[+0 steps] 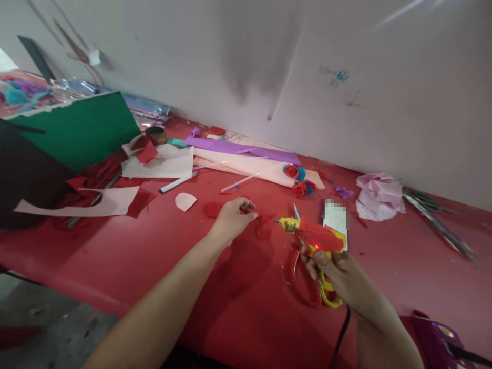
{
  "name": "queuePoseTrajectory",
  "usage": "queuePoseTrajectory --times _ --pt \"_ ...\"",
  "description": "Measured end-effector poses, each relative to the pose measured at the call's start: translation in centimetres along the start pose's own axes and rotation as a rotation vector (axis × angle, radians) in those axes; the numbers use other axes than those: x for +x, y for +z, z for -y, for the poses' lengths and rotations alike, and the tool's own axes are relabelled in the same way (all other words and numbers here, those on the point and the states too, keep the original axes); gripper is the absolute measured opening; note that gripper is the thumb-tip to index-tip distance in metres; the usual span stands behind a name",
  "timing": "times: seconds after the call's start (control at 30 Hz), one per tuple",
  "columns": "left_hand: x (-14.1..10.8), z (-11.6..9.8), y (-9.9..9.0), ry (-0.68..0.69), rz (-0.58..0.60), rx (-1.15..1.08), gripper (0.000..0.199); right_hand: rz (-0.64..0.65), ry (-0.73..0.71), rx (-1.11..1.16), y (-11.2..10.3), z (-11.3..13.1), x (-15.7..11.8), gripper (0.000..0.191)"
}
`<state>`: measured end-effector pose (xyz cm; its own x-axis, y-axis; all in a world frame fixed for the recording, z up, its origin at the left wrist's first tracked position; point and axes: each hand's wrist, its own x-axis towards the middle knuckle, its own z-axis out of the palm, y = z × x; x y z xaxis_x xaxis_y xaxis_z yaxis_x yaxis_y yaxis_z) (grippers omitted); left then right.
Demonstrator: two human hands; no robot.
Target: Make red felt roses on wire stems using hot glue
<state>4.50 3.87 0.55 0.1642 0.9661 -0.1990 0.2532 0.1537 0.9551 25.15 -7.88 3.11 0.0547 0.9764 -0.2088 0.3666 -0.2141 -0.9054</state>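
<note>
My right hand point(330, 266) is wrapped around the handle of a red and yellow glue gun point(319, 234), its nozzle pointing left and a small red light glowing on it. My left hand point(232, 220) is closed in a pinch just left of the nozzle; a thin, wire-like line shows at its fingers, but what they hold is too small to make out. Red paper point(212, 209) lies beside that hand, hard to tell from the red table point(238, 307). Beneath the glue gun lie scissors point(298, 287), their blades partly hidden. A pale pink paper petal point(186, 201) rests to the left.
Behind my hands are red and blue paper flowers point(294, 171), a pink roll point(238, 163) and purple paper point(246, 149). A phone point(335, 218) and crumpled pink wrap point(378, 197) sit to the right. Paper scraps point(157, 159) and a green board point(88, 128) occupy the left.
</note>
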Motion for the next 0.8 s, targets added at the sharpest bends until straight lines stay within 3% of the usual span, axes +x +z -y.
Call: queuePoseTrajectory --times 0.1,0.2,0.27,0.4,0.8 --pt "0.0 0.3 0.2 0.034 0.043 0.311 0.017 0.087 0.071 -0.031 -0.6 -1.2 -0.6 0.044" --pt "0.0 0.8 0.8 0.079 0.074 0.444 0.009 0.117 0.137 -0.172 -0.1 -2.1 -0.8 0.053" --pt "0.1 1.0 1.1 0.108 0.072 0.455 0.003 0.117 0.131 -0.235 0.4 -2.0 -0.7 0.056" --pt "0.2 1.3 1.4 0.107 0.074 0.452 0.011 0.113 0.093 -0.286 1.2 -1.3 -0.4 0.057" --pt "0.3 1.4 1.5 0.117 0.094 0.518 0.015 0.084 0.127 -0.368 1.6 -1.0 0.0 0.058"
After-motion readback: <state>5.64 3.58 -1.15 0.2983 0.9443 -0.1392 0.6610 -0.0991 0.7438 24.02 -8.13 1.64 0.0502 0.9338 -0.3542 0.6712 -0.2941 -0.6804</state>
